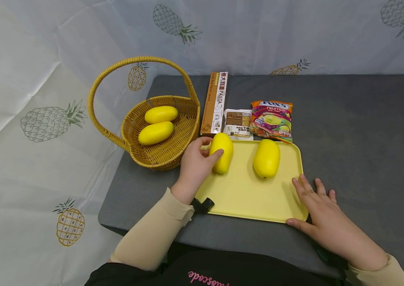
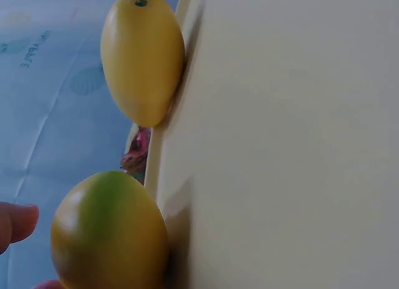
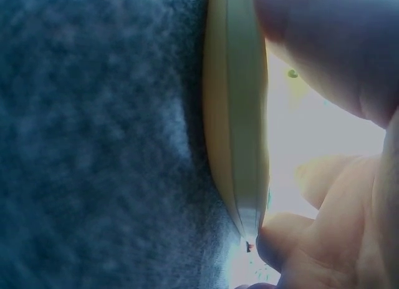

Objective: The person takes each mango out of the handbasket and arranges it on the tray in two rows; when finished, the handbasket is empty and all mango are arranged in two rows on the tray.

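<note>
A yellow tray point(image 1: 244, 194) lies on the grey table point(image 1: 359, 131) with two yellow mangoes on it. My left hand point(image 1: 213, 147) grips the left mango point(image 1: 223, 157) near the tray's back left corner, thumb and fingers curled round it. The left wrist view shows this mango point(image 2: 109, 233) close up, a fingertip point(image 2: 15, 220) beside it and the other mango point(image 2: 142, 58) beyond. That right mango point(image 1: 266, 158) lies free. My right hand point(image 1: 309, 198) rests flat on the tray's front right corner, fingers straight; its fingers point(image 3: 324, 45) lie over the tray rim point(image 3: 240, 133).
A wicker basket point(image 1: 184, 115) with a tall handle stands at the table's left edge and holds two more mangoes point(image 1: 156, 132). Behind the tray lie a pasta box point(image 1: 215, 102), a small packet point(image 1: 238, 123) and a candy bag point(image 1: 272, 119). A pineapple-print cloth hangs behind.
</note>
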Motion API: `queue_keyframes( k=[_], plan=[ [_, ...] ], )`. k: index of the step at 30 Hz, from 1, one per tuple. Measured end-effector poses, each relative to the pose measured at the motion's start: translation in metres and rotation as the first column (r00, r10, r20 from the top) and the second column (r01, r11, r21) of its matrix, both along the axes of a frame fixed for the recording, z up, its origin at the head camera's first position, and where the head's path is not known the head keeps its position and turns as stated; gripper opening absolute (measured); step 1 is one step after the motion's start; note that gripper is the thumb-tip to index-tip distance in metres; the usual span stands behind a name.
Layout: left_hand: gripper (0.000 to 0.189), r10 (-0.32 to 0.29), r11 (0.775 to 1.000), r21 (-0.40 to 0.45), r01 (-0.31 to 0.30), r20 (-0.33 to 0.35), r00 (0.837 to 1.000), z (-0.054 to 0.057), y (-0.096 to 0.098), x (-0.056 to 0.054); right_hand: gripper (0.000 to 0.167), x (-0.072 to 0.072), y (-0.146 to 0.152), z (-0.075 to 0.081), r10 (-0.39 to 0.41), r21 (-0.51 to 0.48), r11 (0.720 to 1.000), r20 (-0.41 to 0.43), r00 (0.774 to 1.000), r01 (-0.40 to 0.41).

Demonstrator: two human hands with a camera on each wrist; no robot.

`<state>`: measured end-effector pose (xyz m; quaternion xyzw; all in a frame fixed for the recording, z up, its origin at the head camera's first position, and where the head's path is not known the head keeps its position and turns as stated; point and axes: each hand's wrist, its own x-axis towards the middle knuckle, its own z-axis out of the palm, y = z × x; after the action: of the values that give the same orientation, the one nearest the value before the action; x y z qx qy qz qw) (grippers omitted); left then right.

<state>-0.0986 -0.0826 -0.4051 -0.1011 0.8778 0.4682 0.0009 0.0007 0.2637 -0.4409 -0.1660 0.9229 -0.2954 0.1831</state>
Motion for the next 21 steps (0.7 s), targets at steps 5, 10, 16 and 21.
queue_keyframes(
  k=[5, 10, 16, 21],
  plan=[
    [0.052, -0.016, 0.999, -0.041, 0.016, 0.002, 1.0, 0.004, -0.001, 0.004, 0.116, -0.001, -0.001, 0.0, -0.001, 0.009, 1.0, 0.002, 1.0, 0.001],
    [0.054, -0.037, 0.997, -0.065, 0.036, -0.011, 0.999, 0.011, -0.002, 0.009, 0.116, -0.001, -0.001, -0.001, 0.001, 0.007, 1.0, 0.0, 1.0, -0.001],
    [0.055, -0.059, 0.996, -0.062, 0.057, -0.022, 0.998, 0.021, -0.002, 0.015, 0.117, -0.002, 0.001, -0.003, 0.004, 0.003, 1.0, 0.007, 1.0, -0.005],
    [0.055, -0.069, 0.996, -0.055, 0.068, -0.02, 0.997, 0.029, -0.002, 0.019, 0.117, -0.002, 0.001, -0.003, 0.003, 0.007, 1.0, 0.012, 1.0, -0.003]
  ],
)
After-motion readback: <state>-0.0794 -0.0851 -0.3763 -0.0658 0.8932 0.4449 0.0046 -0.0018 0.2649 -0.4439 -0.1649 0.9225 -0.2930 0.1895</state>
